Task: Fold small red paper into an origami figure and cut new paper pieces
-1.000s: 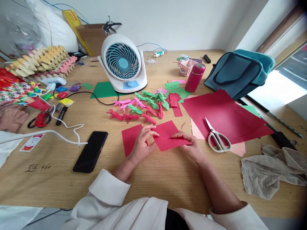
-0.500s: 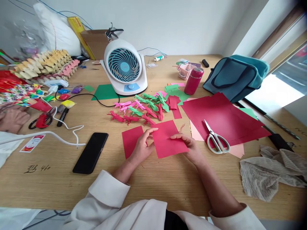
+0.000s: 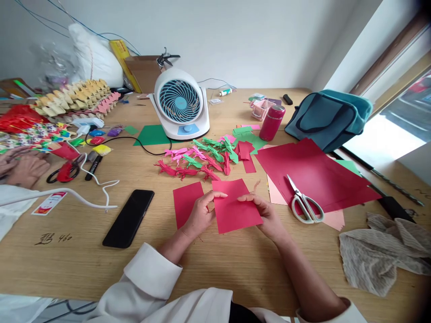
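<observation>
Between my two hands is a red square of paper (image 3: 235,213), held up just above the table. My left hand (image 3: 202,213) pinches its left edge, thumb hidden partly behind it. My right hand (image 3: 266,213) grips the right edge, fingers on the front face. A second red paper piece (image 3: 186,202) lies flat on the table, partly behind my left hand. Beyond the hands sit several folded paper figures in red (image 3: 186,172), green (image 3: 212,150) and pink (image 3: 177,154). White-handled scissors (image 3: 305,204) rest on large red sheets (image 3: 323,179) to the right.
A black phone (image 3: 128,219) lies left of my hands. A fan (image 3: 180,105) stands behind the figures, near a red flask (image 3: 272,122) and a blue bag (image 3: 328,117). A crumpled cloth (image 3: 368,258) is at right. Another person's hands (image 3: 25,168) are at far left.
The camera view has tilted slightly, so the scene sits lower. Both hands still hold the red square, which is turned a little more upright.
</observation>
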{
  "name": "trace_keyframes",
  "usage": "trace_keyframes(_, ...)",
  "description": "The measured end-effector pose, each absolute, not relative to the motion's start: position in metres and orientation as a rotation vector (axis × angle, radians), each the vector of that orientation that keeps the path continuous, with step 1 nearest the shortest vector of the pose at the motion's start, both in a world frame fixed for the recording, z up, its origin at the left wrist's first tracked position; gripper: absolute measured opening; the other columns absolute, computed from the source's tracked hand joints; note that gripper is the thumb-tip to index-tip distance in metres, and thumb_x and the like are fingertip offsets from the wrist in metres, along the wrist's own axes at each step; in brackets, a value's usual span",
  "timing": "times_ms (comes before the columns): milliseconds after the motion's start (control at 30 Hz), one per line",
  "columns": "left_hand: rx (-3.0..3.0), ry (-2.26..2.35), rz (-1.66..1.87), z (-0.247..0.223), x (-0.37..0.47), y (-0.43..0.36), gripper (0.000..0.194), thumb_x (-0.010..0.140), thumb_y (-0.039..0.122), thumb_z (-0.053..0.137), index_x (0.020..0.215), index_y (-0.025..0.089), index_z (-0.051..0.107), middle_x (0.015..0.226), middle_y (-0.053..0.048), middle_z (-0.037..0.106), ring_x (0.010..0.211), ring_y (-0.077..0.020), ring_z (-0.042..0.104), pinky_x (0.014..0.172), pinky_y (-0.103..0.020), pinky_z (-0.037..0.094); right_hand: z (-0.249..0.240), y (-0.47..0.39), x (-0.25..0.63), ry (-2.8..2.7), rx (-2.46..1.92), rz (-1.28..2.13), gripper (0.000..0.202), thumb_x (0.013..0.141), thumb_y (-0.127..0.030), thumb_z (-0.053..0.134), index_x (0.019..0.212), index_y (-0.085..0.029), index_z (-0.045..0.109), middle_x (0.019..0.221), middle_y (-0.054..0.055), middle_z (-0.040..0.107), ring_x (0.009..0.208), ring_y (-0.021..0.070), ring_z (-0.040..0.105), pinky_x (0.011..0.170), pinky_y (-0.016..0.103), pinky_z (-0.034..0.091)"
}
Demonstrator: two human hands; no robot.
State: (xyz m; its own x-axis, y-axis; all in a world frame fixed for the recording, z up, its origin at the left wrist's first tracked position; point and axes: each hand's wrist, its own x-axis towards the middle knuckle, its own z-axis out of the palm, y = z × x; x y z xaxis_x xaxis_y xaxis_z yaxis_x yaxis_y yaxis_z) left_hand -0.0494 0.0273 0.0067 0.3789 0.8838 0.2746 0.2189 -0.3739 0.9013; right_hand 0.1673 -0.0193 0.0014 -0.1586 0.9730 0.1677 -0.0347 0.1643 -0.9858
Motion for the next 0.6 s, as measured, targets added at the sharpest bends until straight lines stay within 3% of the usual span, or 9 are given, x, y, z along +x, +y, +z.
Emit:
trace_keyframes(333, 1.733, 0.93, 0.954, 0.001, -0.047, 0.023, 0.029, 0.082, 0.014, 0.063, 0.109, 0.017, 0.072, 0.107, -0.006, 0.074, 0.096, -0.0184, 0.07, 0.083, -0.025, 0.054, 0.017, -0.023, 0.174, -1.498, -1.078, 1.061, 0.03, 0.08, -0.015, 0.065, 0.109, -0.025, 0.068, 0.107, 0.006, 0.071, 0.097, 0.0217, 0.066, 0.084, 0.031, 0.053)
trace_keyframes(600, 1.68, 0.925, 0.95, 0.007, -0.046, 0.022, 0.025, 0.083, 0.02, 0.064, 0.106, 0.017, 0.074, 0.105, -0.006, 0.076, 0.092, -0.018, 0.071, 0.082, -0.026, 0.054, 0.002, -0.022, 0.191, -1.511, -1.117, 1.212, 0.03, 0.08, -0.022, 0.072, 0.11, -0.025, 0.068, 0.106, 0.006, 0.07, 0.091, 0.0209, 0.066, 0.084, 0.033, 0.054)
